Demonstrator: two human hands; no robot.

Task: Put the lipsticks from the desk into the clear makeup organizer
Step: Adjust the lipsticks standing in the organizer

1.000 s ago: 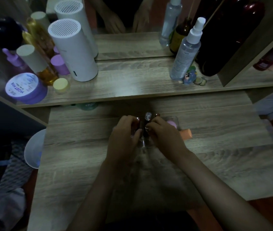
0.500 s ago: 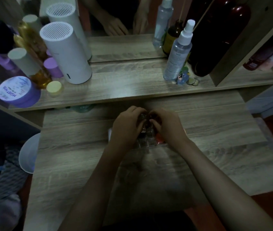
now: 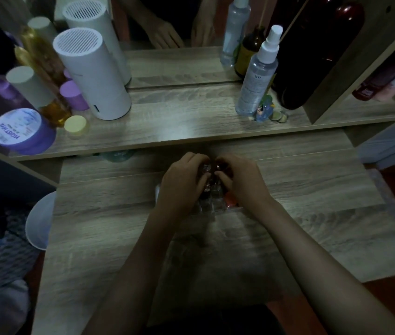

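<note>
Left hand (image 3: 179,180) and right hand (image 3: 242,180) curled together over clear makeup organizer (image 3: 212,205) on wooden counter (image 3: 312,213), lipsticks (image 3: 217,166) between fingertips, exact grip unclear

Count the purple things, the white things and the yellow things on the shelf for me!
Purple: 3, the big tub, a cap and a small pump bottle.
White: 2, the tall cylinder and the spray bottle's white top.
Yellow: 1, a small jar lid.
Total: 6.
</note>
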